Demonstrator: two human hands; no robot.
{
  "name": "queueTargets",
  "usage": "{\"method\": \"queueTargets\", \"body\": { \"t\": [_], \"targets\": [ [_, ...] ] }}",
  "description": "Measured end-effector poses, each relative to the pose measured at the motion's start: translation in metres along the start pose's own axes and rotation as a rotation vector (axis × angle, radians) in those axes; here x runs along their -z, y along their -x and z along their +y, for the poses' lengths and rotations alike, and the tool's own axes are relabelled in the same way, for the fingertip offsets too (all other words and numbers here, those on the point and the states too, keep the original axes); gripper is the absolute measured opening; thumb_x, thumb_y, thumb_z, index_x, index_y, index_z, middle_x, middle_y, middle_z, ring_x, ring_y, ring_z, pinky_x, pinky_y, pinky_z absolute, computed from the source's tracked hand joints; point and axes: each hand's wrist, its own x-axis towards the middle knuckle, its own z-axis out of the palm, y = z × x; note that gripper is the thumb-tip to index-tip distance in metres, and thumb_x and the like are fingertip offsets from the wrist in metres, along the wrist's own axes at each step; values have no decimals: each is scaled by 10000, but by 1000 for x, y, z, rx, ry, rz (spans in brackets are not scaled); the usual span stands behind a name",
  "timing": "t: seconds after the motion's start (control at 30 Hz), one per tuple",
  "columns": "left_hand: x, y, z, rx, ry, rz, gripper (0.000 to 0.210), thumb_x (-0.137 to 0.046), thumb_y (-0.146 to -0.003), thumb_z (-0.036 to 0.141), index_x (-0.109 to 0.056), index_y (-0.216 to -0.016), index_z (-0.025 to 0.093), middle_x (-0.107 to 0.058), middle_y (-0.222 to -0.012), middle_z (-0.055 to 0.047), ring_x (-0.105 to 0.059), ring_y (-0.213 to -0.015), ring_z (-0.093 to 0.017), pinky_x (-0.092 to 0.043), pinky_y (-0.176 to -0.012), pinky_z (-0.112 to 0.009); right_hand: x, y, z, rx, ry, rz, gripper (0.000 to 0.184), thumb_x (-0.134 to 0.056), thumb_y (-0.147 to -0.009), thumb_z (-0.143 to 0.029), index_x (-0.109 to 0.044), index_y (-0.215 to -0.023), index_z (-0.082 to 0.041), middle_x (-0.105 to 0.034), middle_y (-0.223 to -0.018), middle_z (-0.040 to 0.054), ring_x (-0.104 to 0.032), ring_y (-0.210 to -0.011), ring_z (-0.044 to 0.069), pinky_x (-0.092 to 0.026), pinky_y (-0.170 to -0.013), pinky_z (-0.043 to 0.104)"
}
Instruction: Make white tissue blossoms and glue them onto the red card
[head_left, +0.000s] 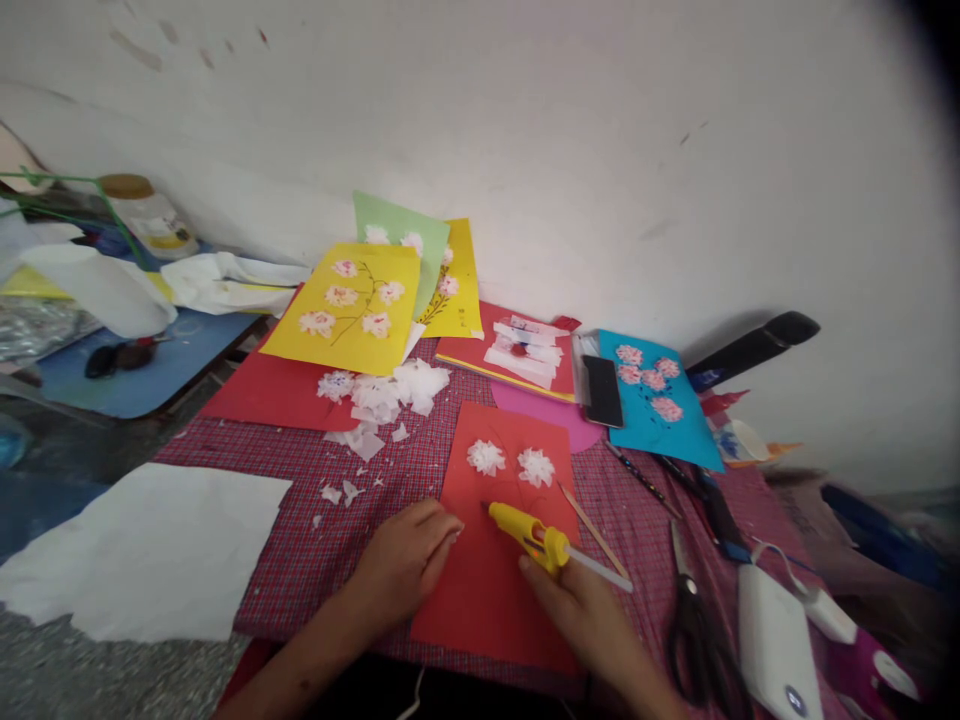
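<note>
Over the red card [487, 610], we're gripping the glue gun [531, 532] w/ R hand [576, 602], holding L hand [401, 560] curled (can't tell if empty); prob. best we're keeping hot tip [487, 508] off fingers [439, 527].

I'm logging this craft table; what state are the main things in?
Glue gun: held, glue stick protruding behind.
Right hand: closed around the glue gun.
Left hand: fingers curled in.
Front red sheet: flat, two white flowers on it.
Scissors: blades look closed.
Phone: screen dark.
Jar: brown lid on.
</note>
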Motion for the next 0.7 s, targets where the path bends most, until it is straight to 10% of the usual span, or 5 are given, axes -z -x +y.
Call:
{"method": "queueTargets", "body": {
  "t": [0.27,0.7],
  "targets": [
    [1,-1,2,-30,-66,-9,254,-405,-1007,187,-657,-981,197,-635,-895,-51,-601,-842,-180,-488,-786,-293,-1,-3,2,-30,26,-30,430,-531,-936,-363,-663,-1326,-240,-776,-965,48,-709,-903,275,-576,-813,376],
    [-2,-2,3,-75,-193,-57,236,-414,-969,132,-621,-876,199,-628,-874,-53,-596,-862,-201,-488,-813,-329,2,-7,4,-18,13,34,317,-548,-910,-387,-767,-1094,-252,-759,-820,37,-705,-888,286,-575,-759,362]
  ]
}}
